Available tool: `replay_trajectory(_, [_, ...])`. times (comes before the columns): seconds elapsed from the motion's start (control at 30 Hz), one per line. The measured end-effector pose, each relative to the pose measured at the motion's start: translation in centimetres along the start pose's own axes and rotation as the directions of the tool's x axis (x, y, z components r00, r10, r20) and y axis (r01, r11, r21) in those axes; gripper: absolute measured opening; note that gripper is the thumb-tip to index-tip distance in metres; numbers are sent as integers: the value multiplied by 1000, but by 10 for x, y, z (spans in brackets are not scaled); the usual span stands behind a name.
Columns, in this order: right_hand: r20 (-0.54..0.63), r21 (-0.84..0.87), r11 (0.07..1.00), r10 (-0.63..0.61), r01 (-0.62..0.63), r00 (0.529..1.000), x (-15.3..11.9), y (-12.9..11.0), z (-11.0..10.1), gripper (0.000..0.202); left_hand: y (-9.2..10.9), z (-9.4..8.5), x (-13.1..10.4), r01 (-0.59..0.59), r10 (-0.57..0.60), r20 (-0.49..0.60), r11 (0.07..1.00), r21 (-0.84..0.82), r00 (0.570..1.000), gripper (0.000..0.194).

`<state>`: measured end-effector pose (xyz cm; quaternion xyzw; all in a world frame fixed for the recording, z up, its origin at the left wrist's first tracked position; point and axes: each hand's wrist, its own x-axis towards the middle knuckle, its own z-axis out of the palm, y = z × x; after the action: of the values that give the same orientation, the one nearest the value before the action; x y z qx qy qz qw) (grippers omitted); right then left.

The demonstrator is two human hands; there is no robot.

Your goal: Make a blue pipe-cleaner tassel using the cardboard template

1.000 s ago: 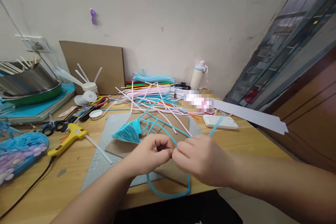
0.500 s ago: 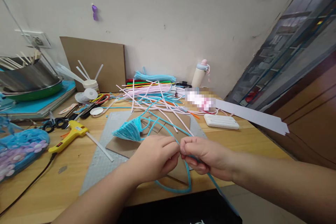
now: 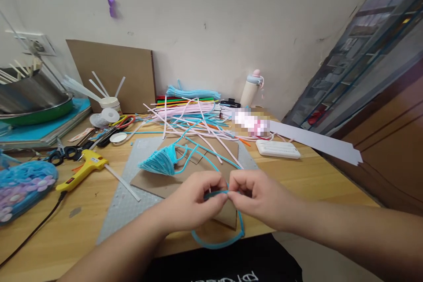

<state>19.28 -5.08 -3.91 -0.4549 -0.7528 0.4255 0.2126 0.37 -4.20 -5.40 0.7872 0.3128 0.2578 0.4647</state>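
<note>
My left hand (image 3: pixel 206 196) and my right hand (image 3: pixel 253 191) meet above the front of the table, thumbs and fingertips pinched together. Between them they grip a blue pipe cleaner (image 3: pixel 216 194), a short stretch of which shows at the left thumb. A loop of blue pipe cleaner (image 3: pixel 214 245) hangs below the hands near the table edge. Left of my hands, a cone shape of wound blue pipe cleaner (image 3: pixel 160 161) lies on a brown cardboard sheet (image 3: pixel 150 182), with long blue strands running from its wide end. Whether these strands join the held piece is hidden by my fingers.
A grey cutting mat (image 3: pixel 115 216) lies under the cardboard. To the left are a yellow glue gun (image 3: pixel 82 171), scissors (image 3: pixel 64 153) and a flowered blue piece (image 3: pixel 26 189). Pink pipe cleaners (image 3: pixel 188 112) are heaped behind; a white box (image 3: pixel 277 149) sits to the right.
My hands have turned so the pinching thumbs face me, and the blue pipe cleaner now shows between them. The strand that trailed below my right hand is no longer visible. The view has shifted slightly.
</note>
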Motion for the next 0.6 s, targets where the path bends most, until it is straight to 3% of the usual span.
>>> replay_trajectory(0.1, [205, 322, 902, 229, -286, 952, 5, -3, -5, 11, -1, -1, -2, -193, 219, -30, 908, 373, 975, 8])
replay_trajectory(0.17, [374, 441, 781, 289, -443, 881, 7, -5, -9, 7, -3, -1, -2, -267, 314, -15, 831, 487, 949, 12])
replay_trajectory(0.23, [451, 452, 744, 286, -493, 845, 7, -5, -11, 7, -5, 0, -1, -298, 360, -22, 804, 514, 933, 15])
replay_trajectory(0.3, [359, 365, 857, 229, -362, 905, 5, -3, -10, 10, -5, 3, 0, -258, 311, -71, 878, 403, 948, 17])
replay_trajectory(0.37, [163, 114, 993, 16, -35, 986, 0, 0, -7, 14, -5, 6, 2, -125, 138, -99, 984, 124, 986, 19])
replay_trajectory(0.4, [92, -53, 988, -142, 147, 986, -2, 2, -5, 15, -5, 8, 3, -28, 24, -77, 998, -51, 997, 20])
replay_trajectory(0.47, [59, -308, 869, -388, 386, 920, -7, 4, -3, 16, -7, 9, 6, 171, -175, 21, 919, -356, 984, 19])
replay_trajectory(0.53, [41, -360, 847, -404, 391, 914, -9, 3, -3, 18, -9, 8, 8, 283, -280, 86, 809, -514, 956, 18])
replay_trajectory(0.6, [32, -183, 965, -187, 190, 982, -8, 1, -5, 20, -10, 5, 8, 279, -301, 51, 793, -542, 952, 18])
